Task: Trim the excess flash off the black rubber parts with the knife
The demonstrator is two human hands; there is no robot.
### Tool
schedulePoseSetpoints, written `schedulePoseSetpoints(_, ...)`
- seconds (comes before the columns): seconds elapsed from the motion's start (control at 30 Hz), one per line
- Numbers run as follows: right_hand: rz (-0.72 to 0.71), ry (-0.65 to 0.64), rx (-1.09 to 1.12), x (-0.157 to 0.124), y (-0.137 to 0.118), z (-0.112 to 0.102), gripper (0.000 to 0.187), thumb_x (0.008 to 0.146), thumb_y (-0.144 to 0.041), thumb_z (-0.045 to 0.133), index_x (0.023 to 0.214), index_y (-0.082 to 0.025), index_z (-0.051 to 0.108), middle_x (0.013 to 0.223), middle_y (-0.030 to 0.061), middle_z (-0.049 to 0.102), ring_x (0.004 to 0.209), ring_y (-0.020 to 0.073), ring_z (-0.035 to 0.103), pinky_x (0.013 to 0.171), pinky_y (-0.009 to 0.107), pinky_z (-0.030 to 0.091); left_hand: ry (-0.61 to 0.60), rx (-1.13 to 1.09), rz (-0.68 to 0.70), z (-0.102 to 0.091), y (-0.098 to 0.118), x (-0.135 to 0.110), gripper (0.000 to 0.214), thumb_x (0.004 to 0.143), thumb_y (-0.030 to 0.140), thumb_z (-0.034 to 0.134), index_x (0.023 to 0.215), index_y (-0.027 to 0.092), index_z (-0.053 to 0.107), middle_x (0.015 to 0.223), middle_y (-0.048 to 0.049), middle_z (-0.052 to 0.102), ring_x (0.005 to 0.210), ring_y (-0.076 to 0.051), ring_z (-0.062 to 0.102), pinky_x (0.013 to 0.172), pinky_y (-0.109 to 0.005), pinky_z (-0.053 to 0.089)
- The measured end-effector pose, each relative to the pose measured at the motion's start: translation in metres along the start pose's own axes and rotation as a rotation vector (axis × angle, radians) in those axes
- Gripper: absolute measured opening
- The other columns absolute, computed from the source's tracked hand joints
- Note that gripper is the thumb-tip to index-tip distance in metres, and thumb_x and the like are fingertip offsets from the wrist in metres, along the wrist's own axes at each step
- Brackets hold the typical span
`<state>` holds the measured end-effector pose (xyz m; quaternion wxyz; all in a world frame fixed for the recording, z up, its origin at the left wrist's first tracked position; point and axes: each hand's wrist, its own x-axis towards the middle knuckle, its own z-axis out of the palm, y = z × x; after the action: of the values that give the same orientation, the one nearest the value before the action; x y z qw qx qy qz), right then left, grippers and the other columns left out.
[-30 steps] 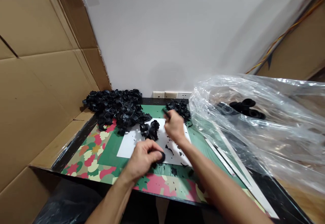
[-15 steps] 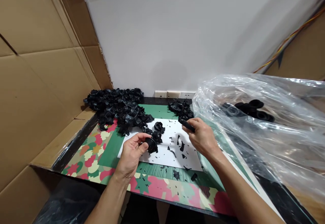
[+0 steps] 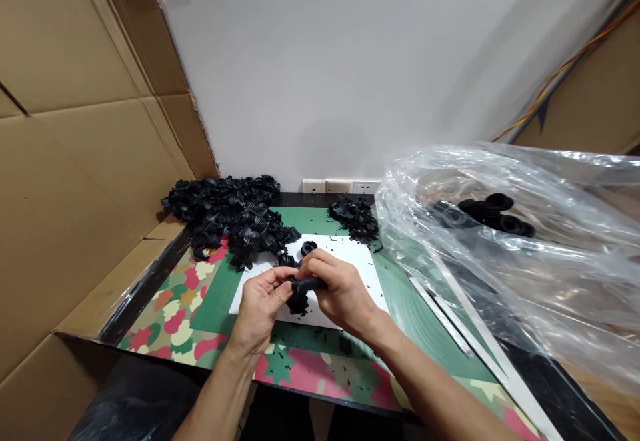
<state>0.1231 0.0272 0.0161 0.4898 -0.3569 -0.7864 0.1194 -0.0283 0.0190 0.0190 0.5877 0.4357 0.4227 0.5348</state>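
We see cardboard filling the frame's left, a clear plastic bag at right, wall sockets centre, a camouflage mat below.

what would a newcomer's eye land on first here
The left hand and right hand meet over the white sheet, fingers closed on a small black ribbed part. Behind them, at the far left, sprawls a big heap of black parts, and a crumpled clear plastic bag fills the right side.
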Motion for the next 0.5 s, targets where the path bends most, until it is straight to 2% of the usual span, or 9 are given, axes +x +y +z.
schedulePoseSetpoints(0.07, -0.036, -0.036, -0.165, -0.003, -0.002, 0.005, 0.024, 0.067, 0.0, 0.044, 0.077, -0.02, 0.054, 0.076, 0.0014, 0.058, 0.055, 0.0116, 0.051, 0.047, 0.021, 0.033, 0.006, -0.009, -0.017, 0.002, 0.0, 0.0, 0.035, 0.056, 0.036, 0.085, 0.079, 0.012, 0.074, 0.068, -0.0051, 0.07, 0.059, -0.012, 0.058, 0.056, -0.02, 0.046)
schedulePoseSetpoints(0.13, -0.008, -0.05, -0.306, -0.004, -0.001, 0.008, 0.02, 0.067, -0.004, 0.045, 0.079, -0.02, 0.051, 0.074, 0.0017, 0.055, 0.05, 0.0121, 0.046, 0.043, 0.023, 0.026, 0.029, -0.003, -0.004, 0.003, -0.001, -0.002, 0.035, 0.056, 0.036, 0.085, 0.078, 0.012, 0.074, 0.068, -0.0052, 0.07, 0.059, -0.013, 0.059, 0.057, -0.021, 0.047)
schedulePoseSetpoints(0.2, 0.108, -0.019, -0.395, 0.0, 0.004, 0.007, 0.016, 0.067, -0.008, 0.045, 0.078, -0.02, 0.048, 0.07, 0.0015, 0.052, 0.047, 0.0132, 0.042, 0.043, 0.025, 0.023, 0.051, 0.043, 0.041, 0.004, -0.003, -0.006, 0.033, 0.056, 0.034, 0.085, 0.078, 0.013, 0.074, 0.067, -0.0044, 0.069, 0.06, -0.013, 0.058, 0.056, -0.021, 0.046)
schedulePoseSetpoints(0.3, 0.361, 0.093, -0.458, 0.011, 0.017, -0.002, 0.014, 0.067, -0.01, 0.042, 0.076, -0.021, 0.044, 0.065, 0.0014, 0.05, 0.047, 0.0146, 0.04, 0.046, 0.026, 0.025, 0.053, 0.099, 0.111, 0.005, -0.006, -0.009, 0.031, 0.06, 0.032, 0.083, 0.083, 0.013, 0.074, 0.07, -0.0048, 0.068, 0.064, -0.014, 0.058, 0.059, -0.022, 0.047)
schedulePoseSetpoints(0.4, 0.472, 0.127, -0.398, 0.02, 0.024, -0.013, 0.014, 0.067, -0.011, 0.042, 0.074, -0.023, 0.042, 0.066, 0.0017, 0.052, 0.052, 0.0163, 0.045, 0.051, 0.027, 0.03, 0.057, 0.019, 0.14, 0.004, -0.007, -0.007, 0.034, 0.061, 0.035, 0.082, 0.087, 0.014, 0.073, 0.073, -0.0049, 0.067, 0.065, -0.014, 0.057, 0.06, -0.022, 0.047)
schedulePoseSetpoints(0.5, 0.534, 0.071, -0.171, 0.018, 0.021, -0.016, 0.005, 0.075, -0.02, 0.042, 0.071, -0.024, 0.04, 0.063, 0.0005, 0.052, 0.053, 0.0174, 0.047, 0.051, 0.027, 0.034, 0.066, -0.086, 0.099, 0.002, -0.005, -0.002, 0.035, 0.059, 0.035, 0.084, 0.085, 0.014, 0.072, 0.067, -0.0014, 0.062, 0.056, -0.009, 0.051, 0.052, -0.019, 0.042)
